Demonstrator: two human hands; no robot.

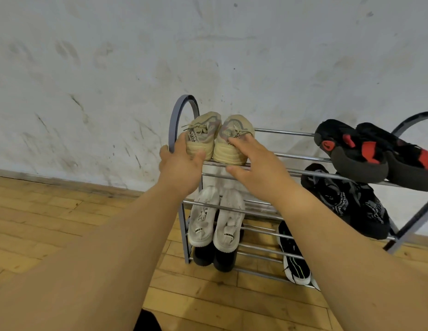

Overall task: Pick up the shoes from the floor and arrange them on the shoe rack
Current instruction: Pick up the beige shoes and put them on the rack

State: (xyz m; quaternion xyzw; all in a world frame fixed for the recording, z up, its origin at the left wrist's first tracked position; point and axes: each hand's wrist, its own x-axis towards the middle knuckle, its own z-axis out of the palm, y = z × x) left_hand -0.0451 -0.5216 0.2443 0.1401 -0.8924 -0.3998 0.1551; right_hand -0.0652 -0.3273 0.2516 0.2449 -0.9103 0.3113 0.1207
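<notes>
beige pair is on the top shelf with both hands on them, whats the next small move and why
Probably let go and draw both hands back. The beige shoes already sit side by side at the left end of the shoe rack, heels at the front bar. The left hand wraps the left heel; the right hand rests fingers on the right one.

"DESIGNED" (partly) on white shoe (226,231)
</notes>
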